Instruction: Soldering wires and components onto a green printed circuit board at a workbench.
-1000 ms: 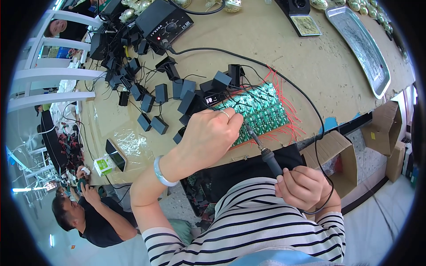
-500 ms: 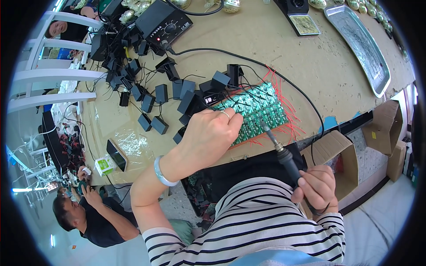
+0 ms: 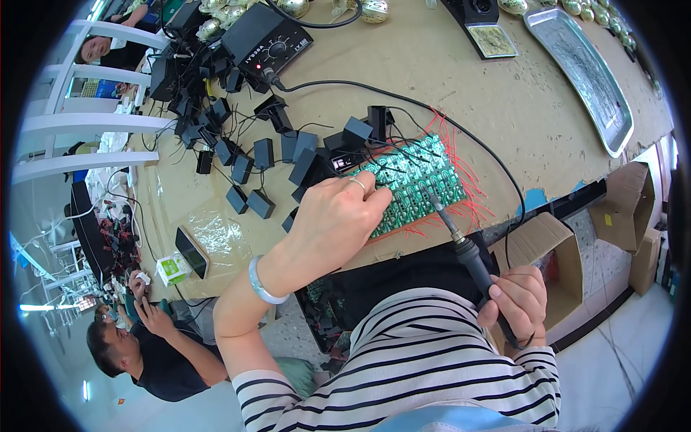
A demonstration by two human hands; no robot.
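A green panel of small circuit boards [image 3: 425, 176] lies on the table, with red wires fringing its edges and black wires lying across it. My left hand [image 3: 345, 216], wearing a ring and with a pale bangle at the wrist, is closed in a pinch over the panel's left part. Its fingertips hide whatever is between them. In my right hand [image 3: 517, 306] is a soldering iron [image 3: 471, 261], gripped by its dark handle. The iron's tip points up and left over the panel; contact cannot be told. Black plastic cases [image 3: 306, 165] with black wires crowd beside my left hand.
A black soldering station [image 3: 266, 39] stands at the back, its cord curving around the panel. An iron stand with a sponge tray [image 3: 493, 41] and a metal tray [image 3: 586, 86] sit far right. Cardboard boxes [image 3: 543, 248] stand below the table edge. A phone [image 3: 192, 252] lies left; a co-worker [image 3: 162, 345] sits beyond.
The soldering iron has shifted slightly to the right over the panel. My left hand has moved a little, still pinched at the panel's left part.
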